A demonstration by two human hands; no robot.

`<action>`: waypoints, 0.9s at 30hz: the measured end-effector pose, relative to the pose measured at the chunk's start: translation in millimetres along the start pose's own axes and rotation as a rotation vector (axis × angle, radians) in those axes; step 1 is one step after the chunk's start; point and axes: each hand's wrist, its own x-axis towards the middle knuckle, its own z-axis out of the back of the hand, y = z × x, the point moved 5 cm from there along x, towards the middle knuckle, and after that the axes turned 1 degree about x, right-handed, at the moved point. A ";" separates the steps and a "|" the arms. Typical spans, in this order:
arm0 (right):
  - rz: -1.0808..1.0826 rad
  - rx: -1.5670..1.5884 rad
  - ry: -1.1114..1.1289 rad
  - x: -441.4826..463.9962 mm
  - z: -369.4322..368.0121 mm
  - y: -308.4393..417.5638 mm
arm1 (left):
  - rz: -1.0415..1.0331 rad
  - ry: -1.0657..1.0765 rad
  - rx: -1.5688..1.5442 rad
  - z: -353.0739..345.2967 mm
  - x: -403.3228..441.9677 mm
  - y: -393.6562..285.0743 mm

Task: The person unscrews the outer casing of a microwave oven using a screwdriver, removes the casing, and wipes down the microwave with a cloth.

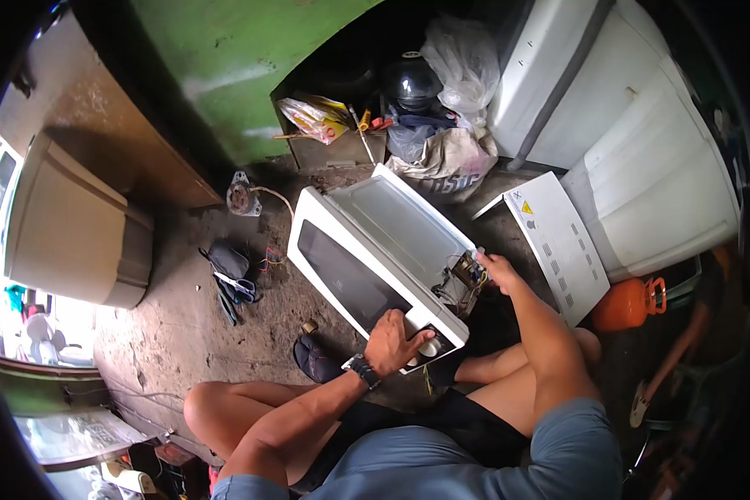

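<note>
A white microwave oven [396, 237] without its outer cover sits tilted on the floor in front of me, its dark door facing lower left. My left hand [389, 342] lies on its front beside the control knobs [429, 347], thumb stretched toward them and fingers against the door. At the rear corner, my right hand [498, 272] has its fingers closed on the frame edge, near exposed wiring and electronic parts [467, 273]. The fingertips there are partly hidden. The white metal cover [550, 246], with vent slots and a yellow warning label, stands to the right.
A motor-like part [242, 196], a black pouch with tools [227, 267] and a sandal [315, 358] lie left on the floor. An orange gas cylinder [629, 305] and a large white appliance [654, 158] stand right. Bags and a helmet [412, 83] are at the back.
</note>
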 end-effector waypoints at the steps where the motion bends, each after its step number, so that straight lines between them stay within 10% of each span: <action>1: -0.039 -0.020 -0.009 13.8 0.5 -6.7 | -0.023 -0.004 0.001 -6.1 -1.9 -3.9; 6: 0.283 -0.443 -0.349 -56.7 8.5 90.5 | -0.120 -0.076 -0.052 -21.1 -1.8 -25.3; 10: 0.433 -0.371 -0.081 -177.4 5.2 187.7 | -0.118 -0.081 -0.058 -25.6 9.0 -29.3; 18: 0.859 -0.464 -0.425 -228.9 -31.4 181.4 | -0.121 -0.093 -0.112 -16.1 9.6 -38.3; 27: 0.805 -0.525 -0.405 -215.3 -32.7 177.6 | 0.219 -0.252 -0.454 188.4 -114.8 -13.6</action>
